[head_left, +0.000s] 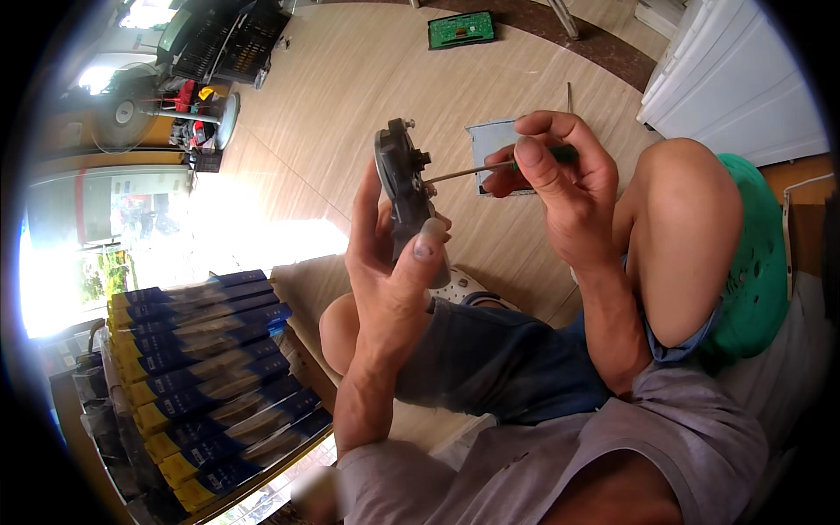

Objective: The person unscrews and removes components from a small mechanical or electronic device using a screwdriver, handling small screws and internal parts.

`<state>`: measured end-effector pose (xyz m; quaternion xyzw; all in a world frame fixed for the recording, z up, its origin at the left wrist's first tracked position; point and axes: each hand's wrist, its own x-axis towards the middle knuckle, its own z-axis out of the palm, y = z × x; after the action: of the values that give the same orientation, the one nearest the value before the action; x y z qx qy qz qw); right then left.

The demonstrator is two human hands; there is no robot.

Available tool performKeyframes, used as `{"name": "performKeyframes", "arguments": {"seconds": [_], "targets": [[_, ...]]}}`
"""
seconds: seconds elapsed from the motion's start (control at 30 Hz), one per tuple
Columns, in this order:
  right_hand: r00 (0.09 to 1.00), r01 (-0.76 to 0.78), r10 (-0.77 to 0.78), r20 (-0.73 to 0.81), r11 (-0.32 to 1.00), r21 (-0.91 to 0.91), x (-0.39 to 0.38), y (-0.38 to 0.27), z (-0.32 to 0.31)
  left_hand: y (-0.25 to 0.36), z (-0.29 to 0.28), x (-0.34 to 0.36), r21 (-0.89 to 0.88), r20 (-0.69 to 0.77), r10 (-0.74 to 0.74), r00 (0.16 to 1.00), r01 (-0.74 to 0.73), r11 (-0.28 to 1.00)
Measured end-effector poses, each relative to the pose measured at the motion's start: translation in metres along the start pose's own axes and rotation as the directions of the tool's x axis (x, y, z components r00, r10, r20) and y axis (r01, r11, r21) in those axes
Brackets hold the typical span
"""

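Observation:
My left hand [389, 271] is wrapped round a dark grey gear motor [404, 179], held up in front of me with its round end at the top. Small screws or studs stick out of its right side. Between the thumb and fingers of my right hand [573, 188] is a screwdriver [468, 172] with a green handle and a thin metal shaft. Its shaft points left, and the tip is at a screw on the motor's side; whether it sits in the screw head I cannot tell. Part of the handle is hidden by my fingers.
Behind my right hand a grey metal panel [492, 140] lies on the tiled floor [341, 105]. Farther off is a green circuit board [462, 31]. Blue and yellow packages [210, 376] fill a rack at left. A fan [125, 112], black crates [223, 44] and a green stool [757, 262] stand around.

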<state>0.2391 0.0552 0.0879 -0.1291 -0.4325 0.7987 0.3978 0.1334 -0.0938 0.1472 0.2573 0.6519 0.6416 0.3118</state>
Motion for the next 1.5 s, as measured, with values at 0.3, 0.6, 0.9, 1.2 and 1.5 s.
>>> {"name": "performKeyframes", "arguments": {"seconds": [0.3,0.6,0.9,1.2,1.5], "targets": [[0.994,0.092,-0.101,0.040,0.981,0.172,0.0006,0.0032,0.0028,0.0007,0.0012,0.0012,0.008,-0.003,-0.012,1.000,0.012,1.000],[1.000,0.001,-0.001,0.029,1.000,0.028,-0.0005,-0.0005,-0.0015,0.0039,0.0032,0.0001,0.008,-0.015,-0.024,1.000,0.024,1.000],[0.996,0.068,-0.076,0.052,0.988,0.140,-0.0001,0.0030,0.0000,0.0027,0.0022,0.0014,0.003,-0.027,-0.030,0.999,0.030,1.000],[0.999,0.044,-0.044,-0.002,0.998,0.035,0.0002,0.0004,-0.0008,0.0004,0.0035,0.0005,0.015,-0.012,-0.014,1.000,0.014,1.000],[0.999,0.044,-0.045,0.011,0.999,0.011,0.0000,-0.0001,-0.0004,0.0023,0.0023,0.0015,0.005,-0.019,-0.021,1.000,0.021,1.000]]}}
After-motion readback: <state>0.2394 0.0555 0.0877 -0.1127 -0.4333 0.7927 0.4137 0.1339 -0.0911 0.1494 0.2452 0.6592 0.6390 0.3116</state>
